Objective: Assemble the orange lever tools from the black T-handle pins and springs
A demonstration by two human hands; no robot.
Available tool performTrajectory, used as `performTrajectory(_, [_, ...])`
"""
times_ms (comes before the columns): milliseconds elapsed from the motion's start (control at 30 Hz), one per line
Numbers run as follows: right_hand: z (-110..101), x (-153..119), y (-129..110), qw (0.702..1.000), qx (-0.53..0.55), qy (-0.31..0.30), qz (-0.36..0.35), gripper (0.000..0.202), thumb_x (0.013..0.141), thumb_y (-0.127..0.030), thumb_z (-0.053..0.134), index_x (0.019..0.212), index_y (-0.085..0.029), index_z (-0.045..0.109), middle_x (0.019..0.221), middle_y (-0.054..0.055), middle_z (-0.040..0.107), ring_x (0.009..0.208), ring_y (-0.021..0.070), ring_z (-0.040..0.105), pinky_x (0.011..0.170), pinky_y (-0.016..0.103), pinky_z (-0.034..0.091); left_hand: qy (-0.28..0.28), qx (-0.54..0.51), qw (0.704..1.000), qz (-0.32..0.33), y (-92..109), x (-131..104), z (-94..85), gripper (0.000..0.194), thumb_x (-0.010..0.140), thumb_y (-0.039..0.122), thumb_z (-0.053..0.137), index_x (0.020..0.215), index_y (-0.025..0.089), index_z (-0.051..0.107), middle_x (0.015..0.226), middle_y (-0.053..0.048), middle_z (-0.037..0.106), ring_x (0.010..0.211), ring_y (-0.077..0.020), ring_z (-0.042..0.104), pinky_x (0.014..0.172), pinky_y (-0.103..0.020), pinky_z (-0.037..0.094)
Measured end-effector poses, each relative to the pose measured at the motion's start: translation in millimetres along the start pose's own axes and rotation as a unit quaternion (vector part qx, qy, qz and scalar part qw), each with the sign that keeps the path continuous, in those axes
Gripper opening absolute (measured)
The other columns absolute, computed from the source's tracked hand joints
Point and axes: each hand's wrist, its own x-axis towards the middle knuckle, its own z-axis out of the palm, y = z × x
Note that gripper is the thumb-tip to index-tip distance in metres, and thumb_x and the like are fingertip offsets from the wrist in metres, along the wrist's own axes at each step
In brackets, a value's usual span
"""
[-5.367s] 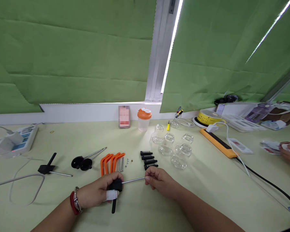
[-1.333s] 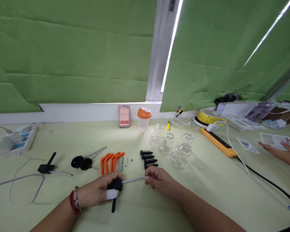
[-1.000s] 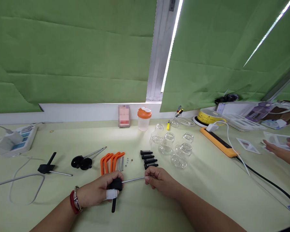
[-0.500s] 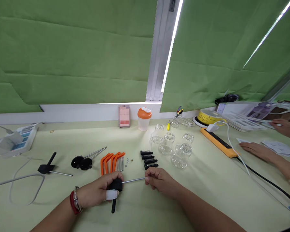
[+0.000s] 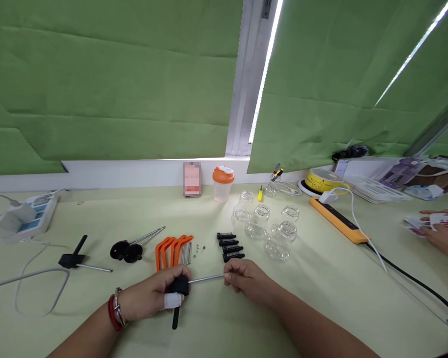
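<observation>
My left hand (image 5: 153, 293), with a white wrap on the thumb, closes round a black plastic cap (image 5: 179, 285) whose black arm sticks out below. A thin metal rod (image 5: 206, 278) runs from the cap to the right. Its far end is pinched in the fingertips of my right hand (image 5: 248, 281), which hide the tip. Just beyond my left hand lie several orange bent handles (image 5: 173, 248), with metal pins (image 5: 186, 253) and tiny nuts (image 5: 197, 247) beside them. Above my right hand is a row of black parts with springs (image 5: 229, 247).
Several clear glass jars (image 5: 261, 211) stand to the right of centre. Two black discs with rods (image 5: 132, 252) and another black cap with a rod (image 5: 74, 260) lie left. An orange-lidded cup (image 5: 223, 189), an orange power strip (image 5: 338, 221) and a co-worker's hands (image 5: 442, 238) are farther off.
My hands, the cap and the rod look unmoved. At the right, the co-worker's hands have shifted and now hold white and red papers or packets.
</observation>
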Motion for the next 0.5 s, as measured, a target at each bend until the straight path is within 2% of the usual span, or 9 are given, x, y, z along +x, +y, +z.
performTrajectory(267, [0.0, 0.4, 0.7, 1.0, 0.008, -0.001, -0.001, 0.013, 0.083, -0.03, 0.052, 0.08, -0.017, 0.054, 0.077, 0.001, 0.058, 0.057, 0.0079, 0.045, 0.051, 0.019, 0.033, 0.0, -0.003, 1.0, 0.001, 2.0, -0.5, 0.4, 0.025, 0.081, 0.036, 0.057, 0.1, 0.022, 0.048, 0.082, 0.003, 0.042, 0.07, -0.0132, 0.037, 0.063, -0.023, 0.037])
performTrajectory(500, [-0.2, 0.0, -1.2, 1.0, 0.001, 0.0, 0.01, 0.013, 0.082, -0.031, 0.052, 0.079, -0.018, 0.054, 0.077, 0.001, 0.059, 0.057, 0.0081, 0.045, 0.047, 0.019, 0.03, 0.001, 0.003, 1.0, 0.001, 0.5, 0.4, -0.6, 0.025, 0.081, 0.035, 0.057, 0.1, 0.022, 0.048, 0.082, 0.003, 0.043, 0.071, -0.0135, 0.037, 0.064, -0.023, 0.037])
